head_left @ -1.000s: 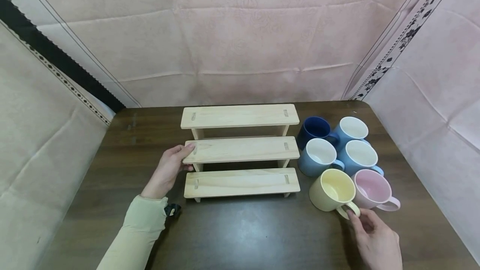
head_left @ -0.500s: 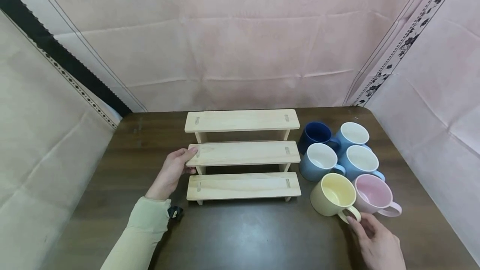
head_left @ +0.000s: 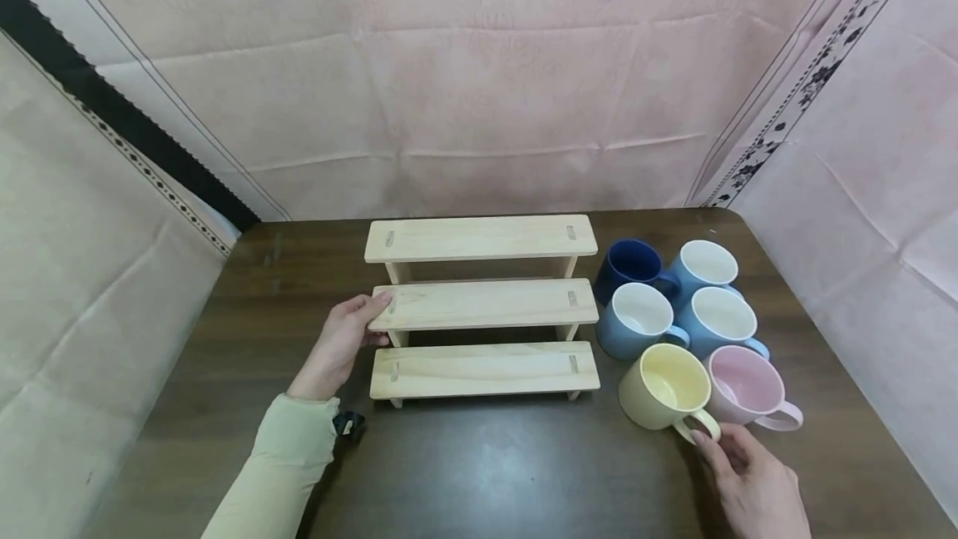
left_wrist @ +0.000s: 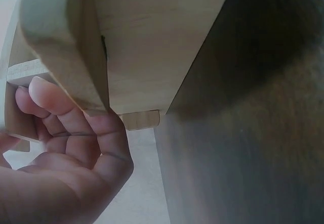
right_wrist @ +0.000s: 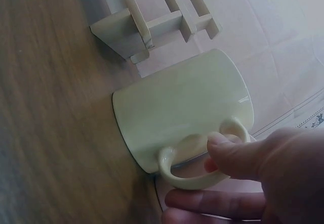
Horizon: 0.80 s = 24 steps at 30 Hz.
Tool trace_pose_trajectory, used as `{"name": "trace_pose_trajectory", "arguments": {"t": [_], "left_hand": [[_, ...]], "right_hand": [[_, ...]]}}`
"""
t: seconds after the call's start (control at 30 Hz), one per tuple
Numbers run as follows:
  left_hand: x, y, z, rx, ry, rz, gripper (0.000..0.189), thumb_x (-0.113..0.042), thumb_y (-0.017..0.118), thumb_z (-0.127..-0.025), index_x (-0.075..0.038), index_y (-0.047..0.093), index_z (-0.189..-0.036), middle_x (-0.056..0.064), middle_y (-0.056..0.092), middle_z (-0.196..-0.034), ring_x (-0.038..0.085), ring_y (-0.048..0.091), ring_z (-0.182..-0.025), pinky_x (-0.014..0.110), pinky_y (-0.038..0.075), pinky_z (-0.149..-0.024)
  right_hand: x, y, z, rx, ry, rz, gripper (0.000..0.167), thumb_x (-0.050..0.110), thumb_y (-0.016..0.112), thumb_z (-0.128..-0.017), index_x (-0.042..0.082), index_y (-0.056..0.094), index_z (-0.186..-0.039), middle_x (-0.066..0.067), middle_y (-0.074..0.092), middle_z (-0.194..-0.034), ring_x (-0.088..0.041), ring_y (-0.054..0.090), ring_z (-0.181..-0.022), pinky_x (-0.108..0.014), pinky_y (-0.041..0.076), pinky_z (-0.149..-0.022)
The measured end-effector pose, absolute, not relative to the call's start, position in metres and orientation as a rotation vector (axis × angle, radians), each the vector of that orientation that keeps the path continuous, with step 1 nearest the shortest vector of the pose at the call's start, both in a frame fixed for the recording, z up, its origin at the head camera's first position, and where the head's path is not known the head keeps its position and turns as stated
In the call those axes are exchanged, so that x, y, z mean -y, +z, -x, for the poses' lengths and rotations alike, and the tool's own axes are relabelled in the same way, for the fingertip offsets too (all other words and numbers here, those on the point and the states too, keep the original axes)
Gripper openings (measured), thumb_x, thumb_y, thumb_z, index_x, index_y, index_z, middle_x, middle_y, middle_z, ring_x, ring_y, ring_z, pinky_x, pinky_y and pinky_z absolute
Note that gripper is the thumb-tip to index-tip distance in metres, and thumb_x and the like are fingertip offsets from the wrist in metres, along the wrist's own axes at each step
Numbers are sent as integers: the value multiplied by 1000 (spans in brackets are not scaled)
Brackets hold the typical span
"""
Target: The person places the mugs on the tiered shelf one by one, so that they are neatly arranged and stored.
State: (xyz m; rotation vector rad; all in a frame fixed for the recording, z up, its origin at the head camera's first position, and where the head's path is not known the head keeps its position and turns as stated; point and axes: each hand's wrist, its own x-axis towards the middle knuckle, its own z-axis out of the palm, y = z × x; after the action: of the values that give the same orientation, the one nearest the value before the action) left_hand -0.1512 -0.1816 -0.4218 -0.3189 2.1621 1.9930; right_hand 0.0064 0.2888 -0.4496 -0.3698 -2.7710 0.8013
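A pale wooden three-tier shelf [head_left: 482, 306] stands in the middle of the table. My left hand [head_left: 340, 348] grips the left end of its middle tier, thumb on top and fingers beneath; the left wrist view shows those fingers curled under the board [left_wrist: 71, 47]. At the right, my right hand [head_left: 756, 477] pinches the handle of a yellow mug [head_left: 659, 389], which stands upright on the table. In the right wrist view the thumb and fingers close on that handle [right_wrist: 192, 181]. A pink mug [head_left: 744, 385] stands just beside the yellow one.
Behind the yellow and pink mugs stand a dark blue mug [head_left: 629, 269] and several light blue mugs [head_left: 636, 323], close together. The brown table [head_left: 494, 464] ends at pale cloth walls [head_left: 479, 106] at the back and sides.
The view shifts slightly as the head moves. Both hands, the shelf and the mugs keep their places relative to one another.
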Motion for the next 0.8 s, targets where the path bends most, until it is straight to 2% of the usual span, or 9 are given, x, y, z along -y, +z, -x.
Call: {"name": "trace_pose_trajectory", "arguments": {"t": [0.3, 0.43, 0.6, 0.8], "left_hand": [[184, -417, 148, -2168, 1985, 311, 44, -44, 59, -96, -1, 56, -97, 2, 57, -82, 16, 55, -70, 31, 51, -71], [183, -418, 151, -2177, 1972, 314, 45, -45, 59, -95, 0, 56, -100, 2, 57, -83, 16, 55, -70, 30, 50, -71], [183, -421, 150, -2181, 1972, 338, 44, -44, 59, -96, 0, 56, -96, 3, 56, -81, 16, 55, -66, 29, 50, -69], [181, -421, 149, -2186, 1977, 331, 45, -45, 59, -96, 0, 56, -95, 4, 56, -82, 17, 55, -66, 29, 51, -69]], "right_hand": [[-282, -451, -3, 2725, 827, 348, 11, 28, 73, -89, 19, 67, -87, 3, 68, -73, 2, 57, -63, -20, 41, -55], [-281, -452, -3, 2714, 822, 344, 11, 27, 74, -88, 19, 66, -86, 4, 67, -72, 2, 56, -62, -19, 40, -54], [-280, -453, -3, 2710, 815, 352, 11, 27, 74, -88, 19, 67, -86, 3, 69, -74, 0, 57, -63, -23, 41, -55], [-278, -455, -6, 2653, 845, 395, 9, 23, 77, -85, 19, 69, -86, 4, 70, -73, 4, 55, -62, -17, 37, -57]]}}
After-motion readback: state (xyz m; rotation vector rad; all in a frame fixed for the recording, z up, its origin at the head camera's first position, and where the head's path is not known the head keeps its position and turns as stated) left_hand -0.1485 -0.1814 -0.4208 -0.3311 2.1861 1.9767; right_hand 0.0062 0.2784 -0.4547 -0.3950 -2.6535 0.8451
